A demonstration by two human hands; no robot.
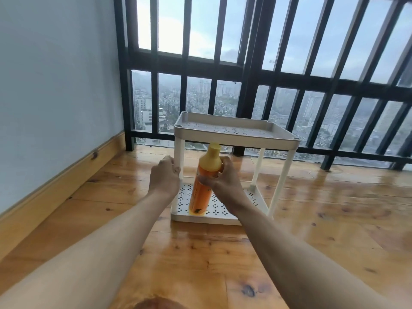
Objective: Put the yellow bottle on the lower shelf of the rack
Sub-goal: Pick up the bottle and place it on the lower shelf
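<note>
Wooden floor (312, 219) carries a white two-tier rack (234, 130). Its perforated lower shelf (223, 210) holds the yellow bottle (202, 188) at the near-left corner: upright, slightly tilted, orange body, paler yellow shoulder and cap. Right hand (225, 184), at the bottle's 3 o'clock, is wrapped closed around its upper body. Left hand (165, 177), at 9 o'clock, is curled about the rack's front-left post. Label print is illegible.

A glossy knotted wooden floor (312, 219) meets a pale blue wall (55, 74) on the left, edged by a wooden skirting board (66, 175). Ahead, black window bars (245, 74) frame tall glass, through which hazy daylight shows a city skyline (200, 94) far below.
</note>
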